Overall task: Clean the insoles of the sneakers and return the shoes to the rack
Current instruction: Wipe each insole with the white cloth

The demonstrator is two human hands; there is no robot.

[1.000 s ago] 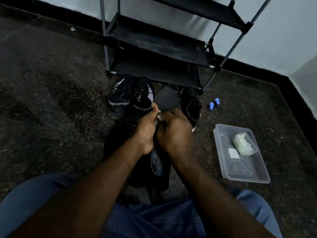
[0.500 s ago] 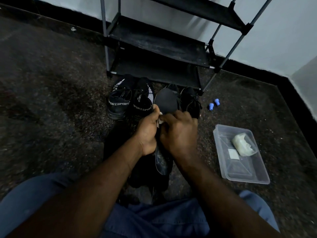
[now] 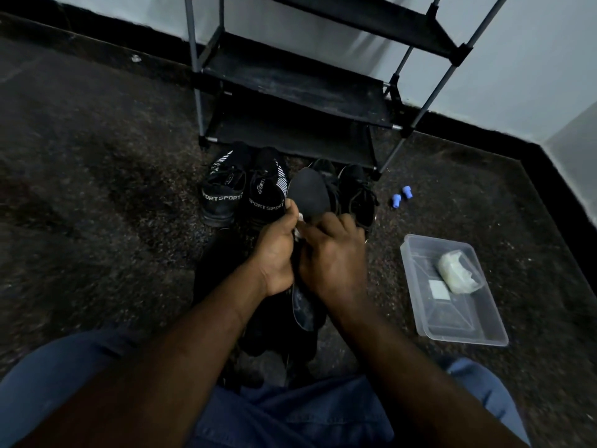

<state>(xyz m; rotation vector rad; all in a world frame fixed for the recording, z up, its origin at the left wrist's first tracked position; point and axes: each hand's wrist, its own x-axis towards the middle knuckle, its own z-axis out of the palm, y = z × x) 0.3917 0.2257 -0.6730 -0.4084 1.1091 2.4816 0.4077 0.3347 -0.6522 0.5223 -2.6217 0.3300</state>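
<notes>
A dark insole [image 3: 307, 197] stands lengthwise between my hands, its rounded end pointing toward the rack. My left hand [image 3: 276, 248] grips its left edge. My right hand [image 3: 332, 253] curls over its middle and presses a small white wipe [image 3: 299, 232] against it; only a corner of the wipe shows. The insole's near end [image 3: 303, 310] sticks out below my hands. A pair of black sneakers marked SPORT [image 3: 245, 192] sits on the floor ahead. A second black pair [image 3: 353, 192] lies to their right, partly hidden by the insole. The black shoe rack [image 3: 290, 82] stands behind them.
A clear plastic tray [image 3: 452, 321] holding a crumpled white cloth [image 3: 457, 271] and a small white square sits on the floor at the right. Two small blue caps [image 3: 401, 194] lie near the rack's right leg. Dark shapes lie on the floor below my hands.
My right hand has slid along the insole away from me, toward its rounded end, with the wipe under it. My left hand stays gripping the insole's edge.
</notes>
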